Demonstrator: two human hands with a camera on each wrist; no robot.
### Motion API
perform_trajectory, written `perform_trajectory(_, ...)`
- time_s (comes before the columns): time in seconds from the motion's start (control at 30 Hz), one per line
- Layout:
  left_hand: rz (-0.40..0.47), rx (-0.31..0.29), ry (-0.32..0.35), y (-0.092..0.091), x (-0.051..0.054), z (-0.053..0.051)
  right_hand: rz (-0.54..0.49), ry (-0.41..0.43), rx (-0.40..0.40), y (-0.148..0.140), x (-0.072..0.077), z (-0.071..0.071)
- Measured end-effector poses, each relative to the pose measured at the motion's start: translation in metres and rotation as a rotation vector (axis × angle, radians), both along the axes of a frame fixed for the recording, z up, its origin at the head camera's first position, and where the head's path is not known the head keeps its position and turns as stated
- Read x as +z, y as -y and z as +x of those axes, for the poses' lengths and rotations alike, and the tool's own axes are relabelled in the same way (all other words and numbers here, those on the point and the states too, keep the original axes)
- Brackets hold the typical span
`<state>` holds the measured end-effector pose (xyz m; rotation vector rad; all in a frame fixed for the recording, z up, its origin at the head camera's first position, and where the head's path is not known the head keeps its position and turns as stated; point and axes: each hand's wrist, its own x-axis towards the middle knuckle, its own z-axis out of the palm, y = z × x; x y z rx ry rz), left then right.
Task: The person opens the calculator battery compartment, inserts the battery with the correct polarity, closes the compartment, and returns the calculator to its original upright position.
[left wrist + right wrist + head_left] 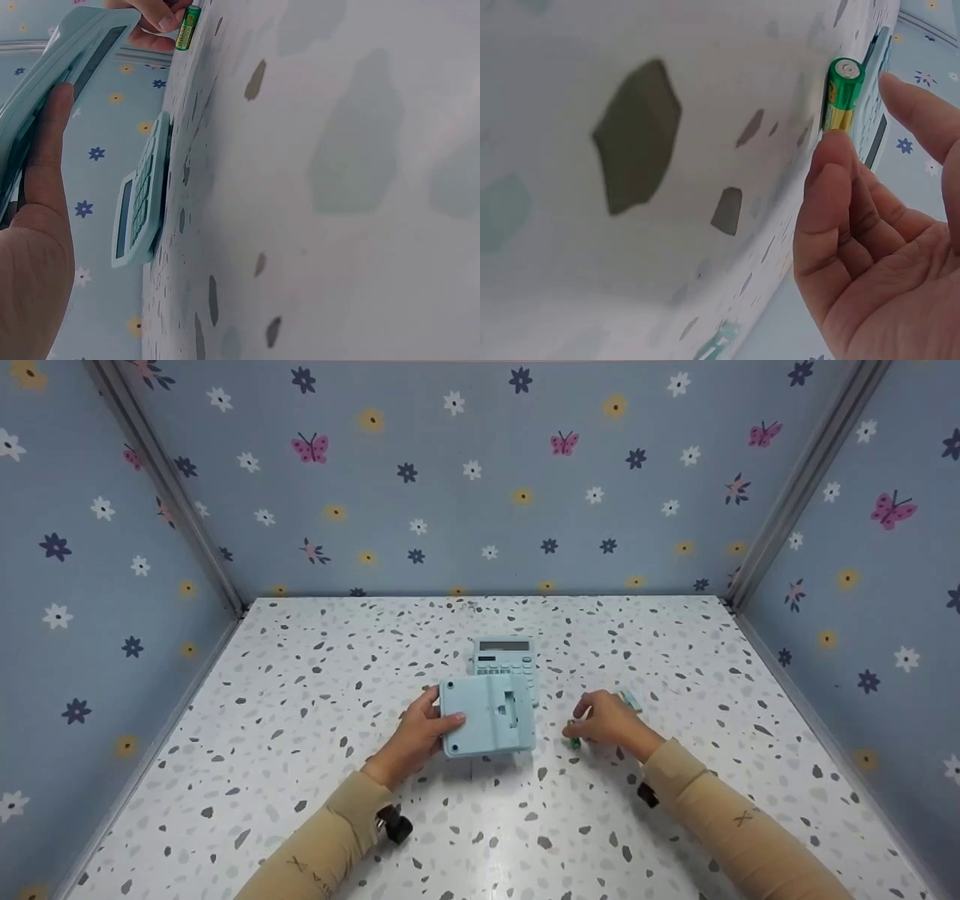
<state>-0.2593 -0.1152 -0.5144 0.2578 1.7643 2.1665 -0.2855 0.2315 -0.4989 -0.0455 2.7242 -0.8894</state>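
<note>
My left hand (412,733) grips a light-blue calculator (476,705), its back turned up, thumb lying on that back. The battery slot (511,709) in it is uncovered, and no battery shows inside. My right hand (611,721) is low over the table to the right, beside a green and gold battery (844,94). In the right wrist view a fingertip meets the battery's near end, while the thumb stands apart from it. The battery appears to lie on the table. A small light-blue piece, perhaps the battery cover (629,700), lies just beyond the right hand.
A second light-blue calculator (502,656) lies face up behind the held one, which partly hides it. The speckled white table (480,825) is bordered by flowered blue panels (480,510) at the back and both sides.
</note>
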Motion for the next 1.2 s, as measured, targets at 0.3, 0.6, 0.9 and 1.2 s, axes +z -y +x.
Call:
perform_trajectory(0.3,0.014,-0.003,-0.010,0.000,-0.001,0.002,0.016,-0.013,0.002,0.006,-0.004,0.002)
perform_trajectory(0.6,0.010,-0.003,0.002,0.000,-0.001,0.001,-0.015,0.001,-0.015,0.010,-0.006,0.005)
perform_trajectory(0.9,0.012,-0.001,0.003,0.000,-0.001,0.001,-0.026,-0.049,0.013,0.010,-0.006,0.004)
perform_trajectory(1.2,0.004,0.000,-0.004,0.001,0.000,0.000,-0.106,-0.076,0.034,0.009,0.009,-0.001)
